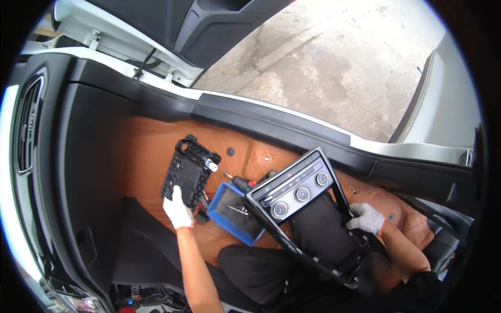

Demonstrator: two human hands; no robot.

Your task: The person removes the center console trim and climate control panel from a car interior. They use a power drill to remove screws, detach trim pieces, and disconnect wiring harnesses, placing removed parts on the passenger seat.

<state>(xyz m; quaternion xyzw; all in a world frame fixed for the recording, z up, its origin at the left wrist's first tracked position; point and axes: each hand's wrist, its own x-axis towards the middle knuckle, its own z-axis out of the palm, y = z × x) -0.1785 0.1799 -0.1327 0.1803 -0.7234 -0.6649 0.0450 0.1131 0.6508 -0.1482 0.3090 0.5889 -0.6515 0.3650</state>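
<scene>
My left hand [178, 209], in a white knit glove, grips the lower edge of a black plastic housing [188, 175]. The housing is ribbed, with a round opening at its top corner and a small whitish cylinder [211, 165] at its right side. In a matching glove, my right hand [367, 218] is closed round the right side of a black dashboard trim frame [342, 195]. That frame lies tilted over my lap and carries a silver climate control panel [301, 194] with three round knobs. My right fingertips are partly hidden behind the frame.
Between my hands, a blue tray [229, 233] with small metal pieces sits on the orange quilted floor mat [151, 151]. A black and red tool [242, 182] lies beside it. The door sill [271, 121] runs behind, with an open car door [209, 31] beyond; the dashboard [94, 156] stands left.
</scene>
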